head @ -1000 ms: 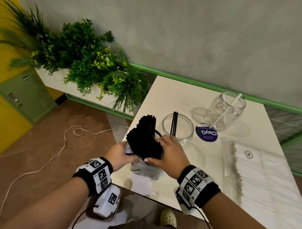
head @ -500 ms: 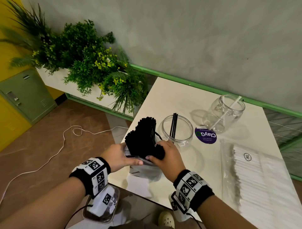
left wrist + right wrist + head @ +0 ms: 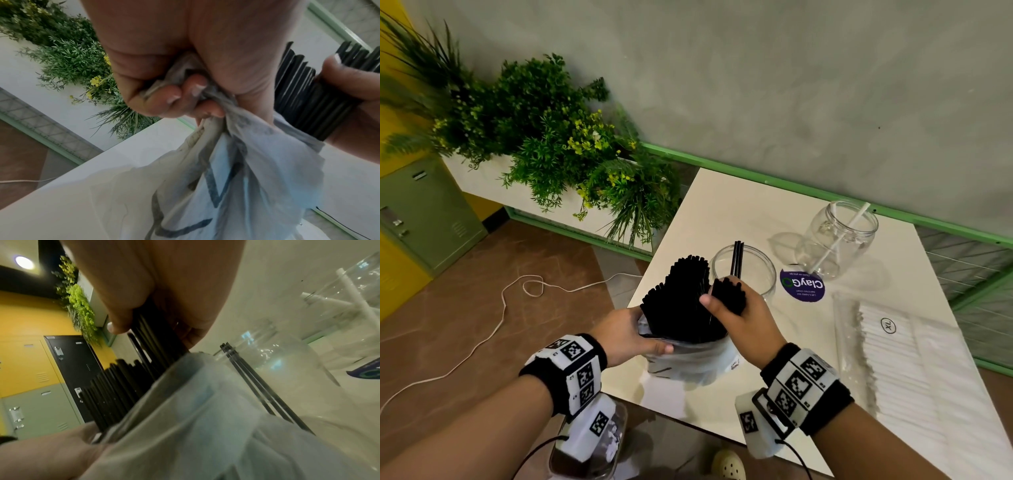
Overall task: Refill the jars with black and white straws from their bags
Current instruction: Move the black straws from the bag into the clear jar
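Observation:
A clear plastic bag (image 3: 688, 359) full of black straws (image 3: 681, 301) stands at the table's near left corner. My left hand (image 3: 633, 339) grips the bag's bunched rim (image 3: 205, 97). My right hand (image 3: 739, 315) grips a separate bundle of black straws (image 3: 729, 294), lifted slightly above the rest (image 3: 156, 340). Just behind stands a clear jar (image 3: 743, 274) with a few black straws in it (image 3: 257, 386). A second clear jar (image 3: 839, 236) farther right holds one white straw (image 3: 842, 236).
A flat bag of white straws (image 3: 928, 370) lies along the table's right side. A round purple sticker (image 3: 802, 285) sits between the jars. Green plants (image 3: 544, 137) in a planter stand left of the table (image 3: 739, 212). A white cable (image 3: 482, 335) lies on the floor.
My right hand has separated a bundle of black straws from the mass and raised it toward the jar. The left hand keeps its hold on the bag's rim.

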